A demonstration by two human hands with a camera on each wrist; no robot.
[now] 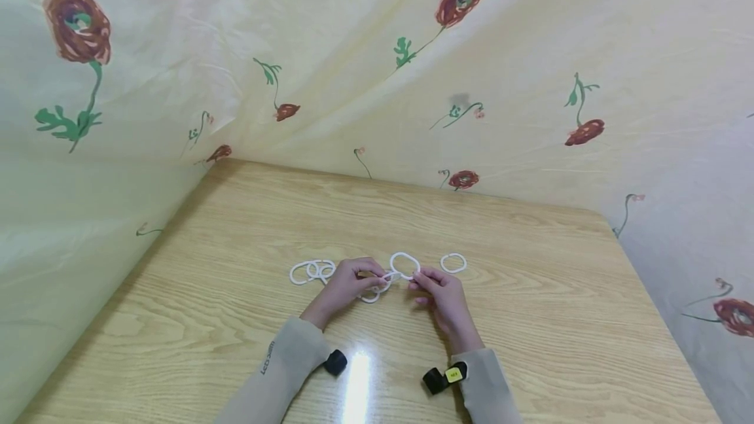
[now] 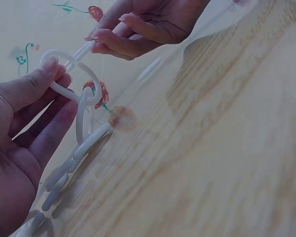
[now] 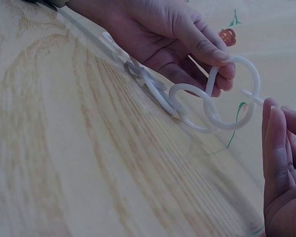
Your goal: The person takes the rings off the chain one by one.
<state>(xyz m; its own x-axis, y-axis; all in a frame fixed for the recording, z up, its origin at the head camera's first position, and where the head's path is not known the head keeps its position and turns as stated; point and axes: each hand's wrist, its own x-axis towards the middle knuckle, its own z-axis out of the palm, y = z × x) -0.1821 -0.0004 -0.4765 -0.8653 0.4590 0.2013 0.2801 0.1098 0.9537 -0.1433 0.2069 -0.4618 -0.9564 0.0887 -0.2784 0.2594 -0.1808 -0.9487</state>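
My left hand (image 1: 353, 280) pinches a white oval ring (image 3: 258, 86) between thumb and fingers. From that ring hangs a chain of linked white rings (image 2: 80, 123), which runs down onto the table and past the left hand. My right hand (image 1: 446, 300) pinches another white ring (image 1: 404, 254), held up to the right of the first. In the left wrist view the two held rings cross; I cannot tell whether they are hooked together. A separate white ring (image 1: 453, 272) lies on the table just beyond the right hand.
The wood-grain table (image 1: 559, 319) spreads out around both hands. A cream cloth with red flowers (image 1: 353, 51) hangs behind the table and along its sides. Black devices (image 1: 336, 362) sit at both sleeve cuffs.
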